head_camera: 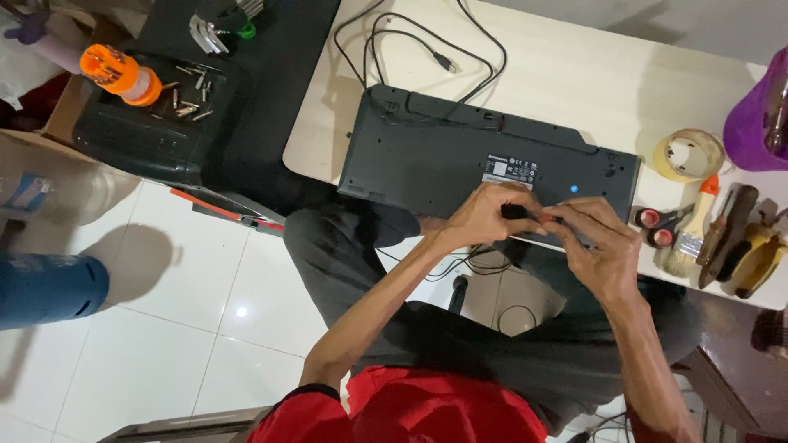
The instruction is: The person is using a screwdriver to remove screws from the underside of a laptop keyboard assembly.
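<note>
A dark grey keyboard (460,156) lies face down on the pale table (574,74), its underside up and its near edge right beneath both hands. Its black cable (427,37) loops across the tabletop behind it. The left hand (484,215) rests on the keyboard's near edge with its fingers curled together, pinching a small dark tool with an orange-red part (538,218). The right hand (599,246) meets it from the other side, fingertips pressed together on the same tool, just beside the left hand's fingers.

To the right of the keyboard lie a roll of tape (689,154), red-handled scissors (661,223), a paintbrush (689,238) and a few wooden-handled tools (726,234). A purple container (759,119) stands at the table's far right; its contents cannot be made out. Well apart on the left, a black case (139,135) carries loose screwdriver bits (187,98) and an orange bit holder (121,75) on its top.
</note>
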